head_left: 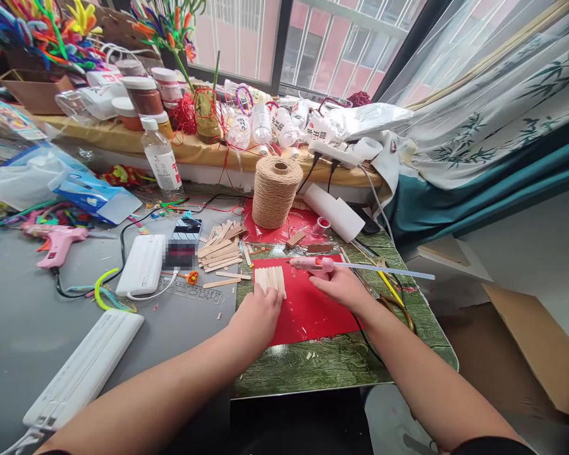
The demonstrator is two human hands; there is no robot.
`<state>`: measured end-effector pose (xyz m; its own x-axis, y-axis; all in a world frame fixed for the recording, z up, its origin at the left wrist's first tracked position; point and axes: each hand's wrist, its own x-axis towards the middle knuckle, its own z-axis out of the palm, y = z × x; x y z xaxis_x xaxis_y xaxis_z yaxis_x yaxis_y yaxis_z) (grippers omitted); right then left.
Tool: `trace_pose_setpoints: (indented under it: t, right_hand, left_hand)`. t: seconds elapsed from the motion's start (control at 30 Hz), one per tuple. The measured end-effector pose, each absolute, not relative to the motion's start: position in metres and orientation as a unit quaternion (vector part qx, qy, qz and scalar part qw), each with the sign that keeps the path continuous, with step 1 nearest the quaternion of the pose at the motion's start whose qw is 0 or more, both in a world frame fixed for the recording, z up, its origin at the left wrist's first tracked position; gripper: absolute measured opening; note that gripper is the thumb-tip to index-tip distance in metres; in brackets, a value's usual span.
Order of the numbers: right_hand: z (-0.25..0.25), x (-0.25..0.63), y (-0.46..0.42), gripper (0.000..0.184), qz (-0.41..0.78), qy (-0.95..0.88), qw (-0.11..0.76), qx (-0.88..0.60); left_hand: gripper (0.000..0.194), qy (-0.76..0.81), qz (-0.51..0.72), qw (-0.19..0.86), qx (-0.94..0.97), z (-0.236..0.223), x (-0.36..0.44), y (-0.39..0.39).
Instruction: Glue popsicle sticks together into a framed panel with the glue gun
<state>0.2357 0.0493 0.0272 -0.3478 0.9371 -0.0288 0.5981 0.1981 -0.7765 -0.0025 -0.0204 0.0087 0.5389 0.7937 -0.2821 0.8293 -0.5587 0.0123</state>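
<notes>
A small panel of wooden craft sticks (271, 279) lies side by side on a red sheet (313, 309) over a green mat (341, 363). My left hand (257, 318) presses on the near edge of that panel, fingers closed around it. My right hand (344, 287) grips a pink glue gun (313, 265), its nozzle pointing left toward the sticks, a clear glue stick (389, 270) jutting out to the right. Loose craft sticks (220, 249) are piled just left of the red sheet.
A twine spool (275, 191) stands behind the mat beside a white paper roll (334, 212). A second pink glue gun (57, 243), white cases (142, 264), a phone (184, 243), a water bottle (160, 158) and pipe-cleaner clutter fill the grey table. A curtain (493, 126) hangs right.
</notes>
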Motion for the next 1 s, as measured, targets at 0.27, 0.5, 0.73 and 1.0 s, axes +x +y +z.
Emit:
trace_pose_setpoints:
  t: [0.27, 0.5, 0.73, 1.0]
  right_hand:
    - [0.029, 0.178, 0.071, 0.051, 0.423, -0.778, 0.165, -0.434]
    - [0.012, 0.165, 0.07, 0.047, 0.515, -0.717, 0.149, -0.446]
    - [-0.004, 0.168, 0.07, 0.038, 0.443, -0.733, 0.14, -0.498]
    - [-0.005, 0.168, 0.073, 0.034, 0.394, -0.746, 0.105, -0.526]
  left_hand:
    - [0.065, 0.464, -0.122, 0.06, 0.875, 0.004, -0.002, -0.021]
    - [0.065, 0.469, -0.119, 0.041, 0.874, -0.003, -0.001, -0.022]
    - [0.065, 0.481, -0.108, 0.05, 0.869, -0.004, -0.002, -0.023]
    - [0.062, 0.479, -0.099, 0.042, 0.871, -0.005, -0.002, -0.022]
